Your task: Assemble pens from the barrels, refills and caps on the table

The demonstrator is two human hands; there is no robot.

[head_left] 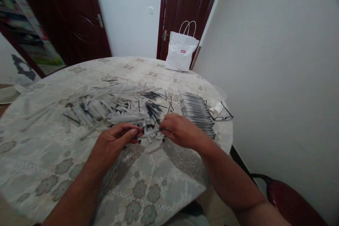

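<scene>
Between the fingertips of both hands runs a thin, pale pen (152, 132), low over the near edge of a heap. My left hand (115, 143) pinches its left end with thumb and fingers; a small dark tip pokes out below those fingers. At the other end my right hand (178, 130) is closed on it, its fingertips partly hidden. Just beyond lie loose whitish pen barrels (96, 109) in a wide, messy pile. Dark, thin pen parts (153, 110) are bunched at the pile's right side. Right of my right hand, several pens (197, 111) with dark ends lie side by side in a row.
A patterned cloth covers the round table (137, 190). Black-framed glasses (225, 118) rest by a small white object (216, 108) at the right edge. A white bag (181, 53) stands at the back. On the lower right is a dark red chair (291, 197) near the wall.
</scene>
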